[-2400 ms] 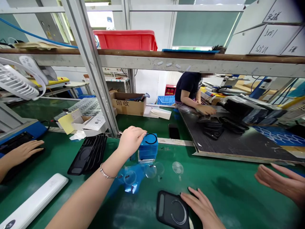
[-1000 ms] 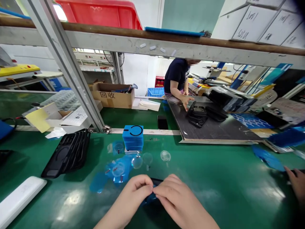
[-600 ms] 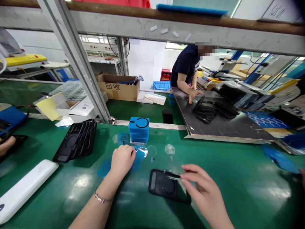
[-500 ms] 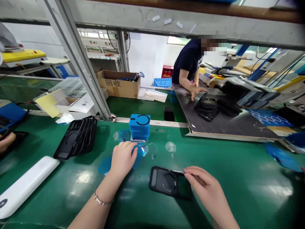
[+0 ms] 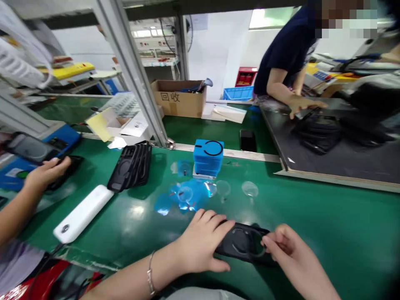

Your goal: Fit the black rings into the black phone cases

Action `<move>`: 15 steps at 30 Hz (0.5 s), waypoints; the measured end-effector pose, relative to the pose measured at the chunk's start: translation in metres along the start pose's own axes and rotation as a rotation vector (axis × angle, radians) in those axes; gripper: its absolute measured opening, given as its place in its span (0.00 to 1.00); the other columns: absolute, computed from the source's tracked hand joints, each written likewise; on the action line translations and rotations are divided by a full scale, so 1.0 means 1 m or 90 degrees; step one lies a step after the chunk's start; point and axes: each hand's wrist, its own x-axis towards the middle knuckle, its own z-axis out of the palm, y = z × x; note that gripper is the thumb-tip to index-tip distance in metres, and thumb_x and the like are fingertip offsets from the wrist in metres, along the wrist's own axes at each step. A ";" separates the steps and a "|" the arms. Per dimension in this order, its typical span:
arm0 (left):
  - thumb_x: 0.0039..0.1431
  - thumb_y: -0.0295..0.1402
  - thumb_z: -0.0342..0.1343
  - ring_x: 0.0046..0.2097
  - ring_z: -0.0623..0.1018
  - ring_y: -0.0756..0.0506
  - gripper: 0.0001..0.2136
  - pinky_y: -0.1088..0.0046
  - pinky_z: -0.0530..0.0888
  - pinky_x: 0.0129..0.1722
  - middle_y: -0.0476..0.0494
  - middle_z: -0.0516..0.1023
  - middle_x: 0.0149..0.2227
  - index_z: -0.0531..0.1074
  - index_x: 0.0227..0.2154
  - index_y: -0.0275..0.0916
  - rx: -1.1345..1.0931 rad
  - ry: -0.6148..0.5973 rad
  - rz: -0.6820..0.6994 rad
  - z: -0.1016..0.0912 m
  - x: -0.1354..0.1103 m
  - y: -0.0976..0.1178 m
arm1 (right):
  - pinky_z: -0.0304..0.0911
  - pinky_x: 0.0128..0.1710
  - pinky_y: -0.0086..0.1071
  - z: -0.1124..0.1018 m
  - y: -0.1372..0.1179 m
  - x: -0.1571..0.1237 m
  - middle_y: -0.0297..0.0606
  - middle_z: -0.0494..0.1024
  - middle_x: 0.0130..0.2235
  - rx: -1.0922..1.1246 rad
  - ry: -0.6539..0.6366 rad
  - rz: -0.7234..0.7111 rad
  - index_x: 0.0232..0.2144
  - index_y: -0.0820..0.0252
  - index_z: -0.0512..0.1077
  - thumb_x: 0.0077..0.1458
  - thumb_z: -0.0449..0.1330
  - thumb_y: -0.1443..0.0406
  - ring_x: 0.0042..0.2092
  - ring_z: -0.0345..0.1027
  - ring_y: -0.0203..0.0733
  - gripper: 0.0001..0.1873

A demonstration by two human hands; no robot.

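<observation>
A black phone case (image 5: 239,241) lies back up on the green table, with a ring outline around its middle. My left hand (image 5: 203,243) reaches over its left end, fingers spread, the index finger across the upper left corner and the thumb beside the lower edge. Between the thumb and fingertips of my right hand (image 5: 289,250) is a thin dark ring (image 5: 261,250), held over the right part of the case. Beyond my left hand lie crumpled blue film pieces (image 5: 184,193). Behind them stands a stack of blue film sheets (image 5: 208,160), a black ring on its top sheet.
Several black cases (image 5: 131,166) lean together at left, near a white elongated device (image 5: 84,212). Clear round films (image 5: 250,188) lie on the table. At left, a co-worker's hand (image 5: 46,171) is near a case; another person's hand (image 5: 304,104) touches cases on a dark board (image 5: 328,171).
My left hand has moved from the blue film to the left end of the case. The thin ring in my right hand has tilted to show its loop. The view has shifted.
</observation>
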 end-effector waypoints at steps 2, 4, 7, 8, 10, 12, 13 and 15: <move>0.46 0.51 0.67 0.60 0.65 0.29 0.46 0.49 0.56 0.60 0.34 0.66 0.64 0.55 0.66 0.43 -0.015 -0.003 -0.007 0.002 -0.004 -0.001 | 0.60 0.25 0.29 0.009 -0.003 -0.002 0.28 0.69 0.24 -0.010 -0.014 0.006 0.26 0.52 0.54 0.57 0.58 0.53 0.26 0.63 0.38 0.18; 0.48 0.46 0.67 0.61 0.65 0.30 0.42 0.49 0.56 0.60 0.35 0.67 0.64 0.58 0.65 0.42 -0.022 -0.007 -0.016 0.003 -0.004 -0.002 | 0.57 0.25 0.29 0.016 -0.005 -0.002 0.27 0.67 0.23 -0.042 -0.008 0.004 0.27 0.52 0.53 0.58 0.56 0.55 0.25 0.59 0.37 0.16; 0.49 0.42 0.67 0.60 0.66 0.30 0.37 0.49 0.58 0.60 0.35 0.70 0.61 0.63 0.61 0.41 -0.022 -0.005 -0.024 0.003 -0.003 -0.003 | 0.54 0.25 0.29 0.020 -0.010 -0.003 0.25 0.63 0.23 -0.105 0.016 -0.004 0.27 0.52 0.53 0.59 0.54 0.57 0.25 0.56 0.36 0.14; 0.49 0.42 0.68 0.60 0.66 0.30 0.36 0.49 0.58 0.59 0.36 0.71 0.61 0.64 0.60 0.41 -0.020 -0.004 -0.023 0.003 -0.002 -0.003 | 0.53 0.25 0.29 0.021 -0.012 -0.003 0.25 0.63 0.23 -0.128 0.006 -0.002 0.27 0.52 0.52 0.59 0.54 0.57 0.25 0.55 0.36 0.14; 0.48 0.43 0.68 0.60 0.66 0.31 0.35 0.49 0.59 0.59 0.36 0.71 0.61 0.65 0.59 0.41 -0.014 -0.003 -0.022 0.002 -0.002 -0.003 | 0.53 0.26 0.29 0.020 -0.017 -0.002 0.25 0.62 0.23 -0.170 -0.025 0.005 0.27 0.52 0.51 0.59 0.53 0.58 0.25 0.55 0.36 0.14; 0.49 0.45 0.68 0.60 0.66 0.31 0.34 0.49 0.60 0.59 0.37 0.71 0.61 0.66 0.59 0.41 -0.006 -0.002 -0.018 0.001 -0.002 -0.004 | 0.54 0.27 0.29 0.019 -0.020 -0.001 0.25 0.62 0.24 -0.206 -0.051 0.010 0.27 0.52 0.50 0.60 0.52 0.58 0.26 0.55 0.36 0.14; 0.50 0.45 0.67 0.60 0.66 0.32 0.34 0.50 0.60 0.59 0.38 0.71 0.61 0.66 0.58 0.41 -0.001 -0.001 -0.016 0.001 -0.002 -0.004 | 0.54 0.27 0.30 0.019 -0.022 0.000 0.25 0.63 0.24 -0.222 -0.057 0.012 0.27 0.52 0.50 0.60 0.51 0.58 0.26 0.55 0.36 0.14; 0.51 0.47 0.66 0.60 0.67 0.32 0.33 0.50 0.60 0.59 0.38 0.71 0.61 0.66 0.58 0.41 0.013 -0.001 -0.011 0.000 -0.002 -0.005 | 0.54 0.27 0.30 0.020 -0.025 0.001 0.26 0.63 0.24 -0.246 -0.062 0.011 0.27 0.52 0.49 0.60 0.50 0.59 0.26 0.56 0.37 0.13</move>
